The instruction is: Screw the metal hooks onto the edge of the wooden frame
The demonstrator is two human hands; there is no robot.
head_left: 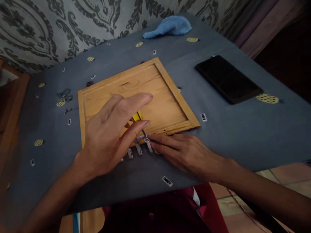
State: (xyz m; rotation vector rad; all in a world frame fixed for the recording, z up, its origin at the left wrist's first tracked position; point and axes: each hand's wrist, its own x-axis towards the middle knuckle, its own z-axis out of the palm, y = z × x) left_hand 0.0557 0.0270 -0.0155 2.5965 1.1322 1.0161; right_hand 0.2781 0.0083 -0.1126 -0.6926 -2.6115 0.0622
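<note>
A framed wooden panel (154,92) lies on the table, its near edge toward me. My left hand (106,133) is over its near part, closed around a screwdriver with a yellow handle (137,116). The screwdriver's shaft points down to a small metal hook (148,145) at the panel's near edge. My right hand (186,151) rests beside that edge, fingertips pinching at this hook. More hooks (139,149) hang off the edge to its left, partly behind my left hand. Small dark holes (165,131) show in the frame to the right.
A patterned grey cloth covers the table (220,137). A black phone (228,78) lies at the right, and a blue cloth (168,27) at the back. Scissors (65,94) and small hardware pieces (67,111) lie left of the panel. Wooden furniture (14,100) stands at the far left.
</note>
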